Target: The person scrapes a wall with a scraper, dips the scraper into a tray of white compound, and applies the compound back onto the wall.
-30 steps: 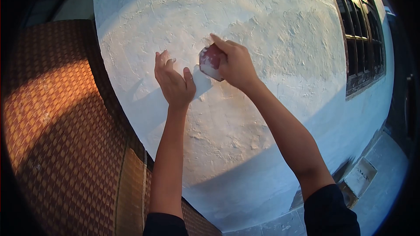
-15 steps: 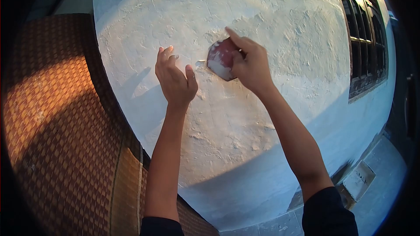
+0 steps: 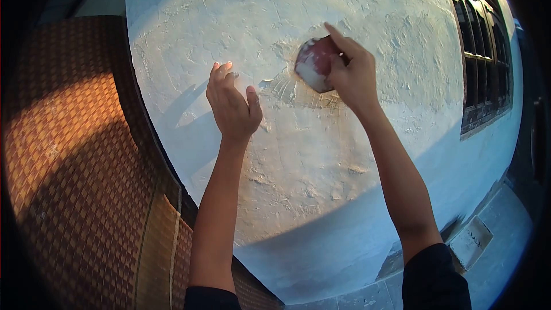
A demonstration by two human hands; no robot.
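My right hand (image 3: 354,72) grips a small reddish scraper blade (image 3: 314,63) smeared with white putty and presses it flat against the rough white wall (image 3: 321,155). A fresh smoothed streak (image 3: 293,89) lies on the wall just left of and below the blade. My left hand (image 3: 232,106) rests against the wall to the left, fingers slightly spread, holding nothing. Both forearms reach up from dark sleeves at the bottom of the view.
A brown woven mat (image 3: 74,166) covers the surface to the left of the wall. A dark barred window (image 3: 482,51) sits at the upper right. Grey paving and a small block (image 3: 473,235) lie at the lower right.
My right hand has dragged the scraper up and to the right across the wall, leaving a smoothed streak behind. My left hand has stayed nearly in place.
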